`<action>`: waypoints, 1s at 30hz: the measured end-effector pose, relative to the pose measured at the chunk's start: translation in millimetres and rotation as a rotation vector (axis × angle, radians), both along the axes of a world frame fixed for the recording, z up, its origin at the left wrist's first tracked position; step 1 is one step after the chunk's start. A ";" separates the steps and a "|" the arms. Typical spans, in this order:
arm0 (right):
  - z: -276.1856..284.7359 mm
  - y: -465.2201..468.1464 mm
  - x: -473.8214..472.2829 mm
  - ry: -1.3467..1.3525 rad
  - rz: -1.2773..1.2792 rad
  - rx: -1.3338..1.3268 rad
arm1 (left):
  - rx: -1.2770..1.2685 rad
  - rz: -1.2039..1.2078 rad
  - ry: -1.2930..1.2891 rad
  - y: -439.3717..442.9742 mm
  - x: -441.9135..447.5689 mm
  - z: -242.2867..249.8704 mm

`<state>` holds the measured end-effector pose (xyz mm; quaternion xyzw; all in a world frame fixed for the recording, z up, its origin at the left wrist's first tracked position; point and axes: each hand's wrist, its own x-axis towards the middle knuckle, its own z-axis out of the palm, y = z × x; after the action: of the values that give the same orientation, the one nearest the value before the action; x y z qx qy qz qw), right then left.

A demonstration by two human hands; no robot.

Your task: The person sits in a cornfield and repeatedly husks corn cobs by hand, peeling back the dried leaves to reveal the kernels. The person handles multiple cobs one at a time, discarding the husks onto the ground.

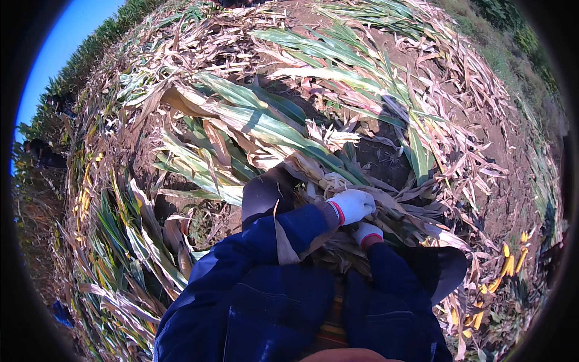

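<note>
My left hand [353, 207], in a white knitted glove with a red cuff edge, is curled closed against the dry corn leaves and husks [398, 208] between my knees. What lies inside its fingers is mostly hidden. Just below it, my right hand [368, 233] wears a matching glove and sits among the same leaves, its fingers out of sight. A pale peeled-back husk [334, 181] shows beyond my left hand. Long green and tan cornstalks [267, 124] lie across the ground in front of me. One dry leaf strip [284, 244] rests over my left forearm.
Bare yellow corn ears [509, 264] lie on the ground at right, and more ears [83, 201] lie at far left. Cut stalks [140, 253] are heaped beside my left side. Dark figures of people [43, 151] are at the left rim, near standing corn [86, 59].
</note>
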<state>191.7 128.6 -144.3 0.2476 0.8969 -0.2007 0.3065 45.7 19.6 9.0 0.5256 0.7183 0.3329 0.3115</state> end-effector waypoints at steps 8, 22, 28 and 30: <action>142.2 4.9 -39.4 0.061 0.335 -0.247 | 0.133 0.322 -0.297 -0.9 -17.6 16.8; -12.4 318.1 -84.5 0.131 -0.332 0.181 | 0.074 0.608 -0.816 24.3 -25.6 31.9; -27.7 375.5 -97.0 0.303 -0.705 0.227 | -0.008 0.807 -0.795 31.1 -40.9 33.9; -35.9 402.8 -103.7 0.349 -0.876 0.257 | -0.056 0.838 -0.808 32.9 -46.2 29.8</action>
<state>88.0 531.4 -180.1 0.6002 0.7639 -0.2371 0.0054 -0.5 52.5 38.8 0.0194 0.6979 0.5825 0.4163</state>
